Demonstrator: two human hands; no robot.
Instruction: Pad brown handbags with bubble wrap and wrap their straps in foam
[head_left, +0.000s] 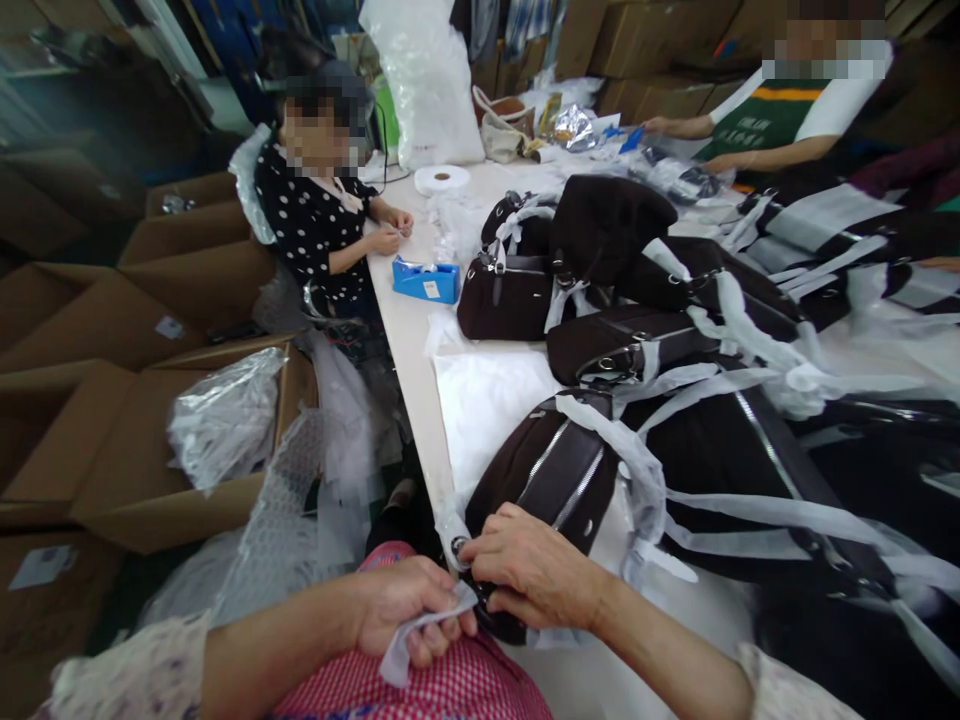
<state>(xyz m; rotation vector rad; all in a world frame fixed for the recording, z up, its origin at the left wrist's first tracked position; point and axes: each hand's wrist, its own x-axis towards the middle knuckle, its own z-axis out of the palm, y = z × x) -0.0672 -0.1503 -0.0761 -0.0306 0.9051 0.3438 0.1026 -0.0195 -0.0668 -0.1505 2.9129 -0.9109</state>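
Note:
A dark brown bag (517, 460) with silver zips lies at the near edge of the table. My left hand (416, 610) is closed around a strip of white wrapping paper (399, 655), whose end hangs out below the fingers. Beside it, my right hand (529, 565) grips the near end of the bag, fingers bent next to a metal ring (458, 546). White paper also wraps the bag's strap (645, 470), which curves along its right side. What lies under my right fingertips is partly hidden.
Several more dark bags (510, 300) with paper-wrapped straps crowd the table to the right. A blue tape dispenser (426, 282) and a white roll (442, 180) sit further back. Open cartons (180, 480) stand at left. One person (322, 210) works at the table's left side, another (780, 120) across.

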